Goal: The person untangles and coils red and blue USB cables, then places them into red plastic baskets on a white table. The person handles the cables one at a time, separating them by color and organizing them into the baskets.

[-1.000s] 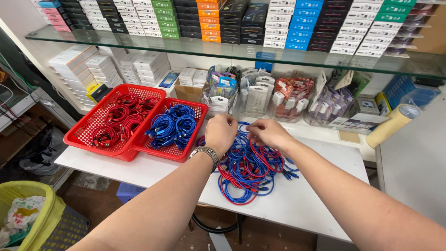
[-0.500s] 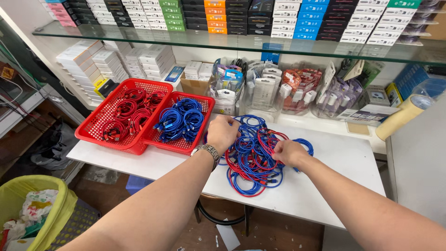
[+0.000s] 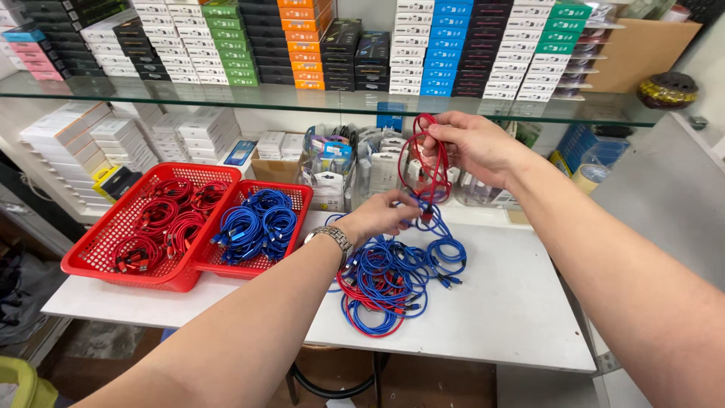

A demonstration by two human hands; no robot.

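White table (image 3: 513, 302) below stocked shelves: I am lifting a red cable (image 3: 432, 162) pinched in my right hand (image 3: 472, 143) while my left hand (image 3: 381, 215) is gripping its lower end, best drawn slowly free of the blue tangle (image 3: 393, 276).

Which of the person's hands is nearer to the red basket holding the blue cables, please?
Left. The left hand is just right of the basket of blue cables, over the table; the right hand is raised farther right, holding a red cable.
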